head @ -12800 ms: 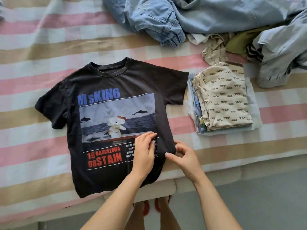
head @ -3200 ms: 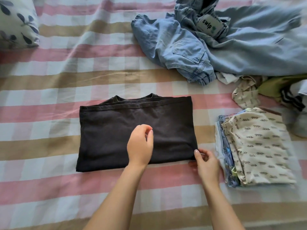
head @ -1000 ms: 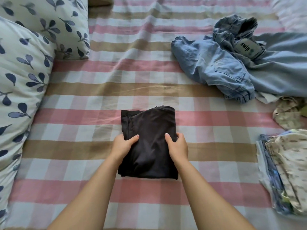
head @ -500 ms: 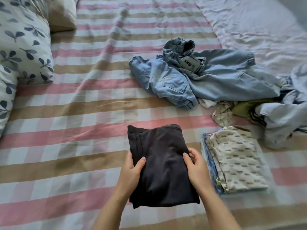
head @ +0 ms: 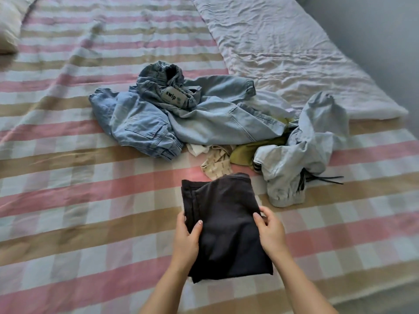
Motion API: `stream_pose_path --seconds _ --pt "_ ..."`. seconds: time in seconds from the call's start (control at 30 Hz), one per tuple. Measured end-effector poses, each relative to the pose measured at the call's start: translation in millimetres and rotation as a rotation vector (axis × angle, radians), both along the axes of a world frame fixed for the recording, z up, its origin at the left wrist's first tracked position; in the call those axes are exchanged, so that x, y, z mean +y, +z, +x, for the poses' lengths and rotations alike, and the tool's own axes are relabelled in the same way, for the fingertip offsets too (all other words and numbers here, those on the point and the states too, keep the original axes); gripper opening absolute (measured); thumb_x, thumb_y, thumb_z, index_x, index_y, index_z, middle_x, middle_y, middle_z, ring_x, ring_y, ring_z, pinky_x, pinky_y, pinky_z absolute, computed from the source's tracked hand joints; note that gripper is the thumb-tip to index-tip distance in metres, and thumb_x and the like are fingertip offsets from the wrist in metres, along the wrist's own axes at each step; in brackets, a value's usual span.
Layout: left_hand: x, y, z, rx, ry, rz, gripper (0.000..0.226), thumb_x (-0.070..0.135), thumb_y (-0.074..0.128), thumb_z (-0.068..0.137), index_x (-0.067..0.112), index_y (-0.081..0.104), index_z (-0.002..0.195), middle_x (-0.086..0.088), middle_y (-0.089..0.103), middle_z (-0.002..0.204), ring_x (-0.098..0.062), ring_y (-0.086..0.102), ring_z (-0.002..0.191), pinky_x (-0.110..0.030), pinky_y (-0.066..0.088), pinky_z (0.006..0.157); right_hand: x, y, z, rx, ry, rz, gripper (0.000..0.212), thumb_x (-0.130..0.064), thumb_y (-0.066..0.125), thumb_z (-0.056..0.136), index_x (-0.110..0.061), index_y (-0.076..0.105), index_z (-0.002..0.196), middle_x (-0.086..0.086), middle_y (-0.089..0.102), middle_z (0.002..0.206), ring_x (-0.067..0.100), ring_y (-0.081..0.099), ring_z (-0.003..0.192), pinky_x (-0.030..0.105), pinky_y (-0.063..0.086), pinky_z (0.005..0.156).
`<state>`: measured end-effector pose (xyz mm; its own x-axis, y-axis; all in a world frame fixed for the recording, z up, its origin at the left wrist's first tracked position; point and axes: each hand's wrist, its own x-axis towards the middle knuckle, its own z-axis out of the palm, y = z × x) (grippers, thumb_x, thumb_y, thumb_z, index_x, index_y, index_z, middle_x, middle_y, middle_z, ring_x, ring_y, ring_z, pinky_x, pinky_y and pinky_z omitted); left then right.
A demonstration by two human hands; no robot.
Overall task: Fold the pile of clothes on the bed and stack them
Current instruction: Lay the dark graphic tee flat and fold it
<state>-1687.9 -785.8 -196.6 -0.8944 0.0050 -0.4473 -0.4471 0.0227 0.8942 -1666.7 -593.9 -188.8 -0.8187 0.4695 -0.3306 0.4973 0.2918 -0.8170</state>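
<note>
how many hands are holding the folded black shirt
2. The left hand grips the left edge of the black shirt; the right hand grips its right edge. Neither is hidden.

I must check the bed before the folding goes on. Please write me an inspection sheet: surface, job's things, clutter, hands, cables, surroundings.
Surface: pink, tan and white checked bed sheet, creased.
Job's things: folded black cotton T-shirt, held at both side edges; unfolded heap behind it: light blue denim trousers with "swip" label, pale blue denim garment, olive-green cloth, cream printed cloth.
Clutter: nothing seen.
Hands: left hand grips the T-shirt's left edge; right hand grips its right edge.
Cables: nothing seen; only black drawstrings on the pale garment.
Surroundings: crinkled white blanket at far right; white pillow at far left; grey floor beyond.
</note>
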Motion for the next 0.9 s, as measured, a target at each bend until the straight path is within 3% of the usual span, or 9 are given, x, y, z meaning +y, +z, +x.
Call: stream_pose_path --seconds 0.1,0.17,0.3,0.4,0.5,0.6,0.73,0.8,0.9 --pt "8.8 -13.8 7.2 -0.067 0.124 -0.226 0.048 0.007 0.056 0.089 0.009 0.036 0.133 -0.010 0.050 0.126 -0.024 0.049 0.117 -0.032 0.039 0.097 2.1 -20.7 6.0 -0.105 0.016 0.020 0.027 -0.015 0.051 0.094 -0.015 0.056 0.120 0.000 0.062 0.107 0.015 0.056 0.098 0.022 0.040 0.078" --pt "14.3 -9.9 12.6 0.161 0.116 -0.621 0.051 0.008 0.060 0.086 0.007 0.040 0.133 -0.011 0.051 0.121 -0.028 0.049 0.113 -0.035 0.040 0.090 -2.2 -19.8 10.6 -0.045 0.018 0.179 0.031 -0.015 0.052 0.092 -0.017 0.053 0.123 0.002 0.058 0.115 0.016 0.055 0.103 0.025 0.043 0.082" --pt "46.7 -3.2 6.8 0.695 -0.335 -0.965 0.047 0.003 0.062 0.078 0.007 0.057 0.125 -0.011 0.057 0.128 -0.031 0.054 0.119 -0.047 0.048 0.092 -23.8 -16.5 1.0 0.216 0.365 0.653 0.045 -0.003 0.062 0.082 -0.009 0.056 0.126 0.013 0.053 0.133 0.030 0.049 0.124 0.041 0.042 0.097" --pt "67.0 -9.4 -7.1 0.544 -0.612 -1.081 0.056 0.015 0.063 0.082 0.018 0.047 0.135 -0.004 0.042 0.144 -0.029 0.034 0.135 -0.047 0.035 0.103 -31.0 -28.3 -9.2 0.073 0.523 0.699 0.053 -0.009 0.058 0.086 -0.013 0.043 0.138 0.006 0.038 0.146 0.026 0.034 0.136 0.043 0.031 0.107" --pt "68.5 -34.6 -15.4 0.409 -0.672 -1.156 0.054 0.027 0.031 0.097 0.031 0.012 0.147 0.003 0.005 0.157 -0.025 -0.013 0.140 -0.045 0.003 0.114 -24.4 -45.1 -11.8 0.002 0.575 0.824 0.050 -0.021 0.058 0.083 -0.014 0.051 0.132 0.004 0.049 0.139 0.023 0.047 0.127 0.041 0.034 0.106" --pt "69.5 -38.9 -14.6 0.371 -0.692 -1.241 0.054 0.031 0.026 0.088 0.029 0.035 0.141 0.001 0.031 0.150 -0.026 0.024 0.139 -0.054 0.025 0.107 -22.1 -51.8 -14.4 -0.029 0.612 0.856 0.052 -0.030 0.038 0.081 -0.016 0.056 0.128 0.002 0.055 0.134 0.019 0.050 0.125 0.036 0.026 0.101" --pt "70.5 -45.3 -16.0 0.314 -0.750 -1.205 0.053 0.033 0.015 0.096 0.035 -0.003 0.146 0.007 -0.010 0.156 -0.020 -0.022 0.139 -0.049 -0.010 0.112 -19.2 -52.8 -17.4 -0.094 0.668 0.712 0.055 -0.026 0.047 0.092 -0.020 0.030 0.144 -0.001 0.024 0.153 0.019 0.020 0.142 0.041 0.020 0.113" --pt "75.7 -34.3 -17.8 0.316 -0.657 -1.128 0.054 0.028 0.030 0.096 0.031 0.012 0.147 0.004 0.001 0.157 -0.017 -0.011 0.144 -0.047 -0.007 0.113 -12.1 -44.7 -19.1 -0.033 0.648 0.564 0.053 -0.021 0.042 0.095 -0.022 0.026 0.146 -0.003 0.017 0.155 0.014 0.009 0.144 0.035 0.009 0.115" --pt "97.4 -3.7 -18.2 0.485 -0.471 -0.812 0.043 0.014 0.049 0.089 0.014 0.048 0.132 -0.005 0.043 0.141 -0.022 0.032 0.135 -0.029 0.018 0.112 4.9 -17.5 -14.1 0.149 0.281 0.336 0.035 -0.007 0.051 0.089 -0.013 0.057 0.122 0.002 0.053 0.130 0.019 0.043 0.126 0.027 0.033 0.105"
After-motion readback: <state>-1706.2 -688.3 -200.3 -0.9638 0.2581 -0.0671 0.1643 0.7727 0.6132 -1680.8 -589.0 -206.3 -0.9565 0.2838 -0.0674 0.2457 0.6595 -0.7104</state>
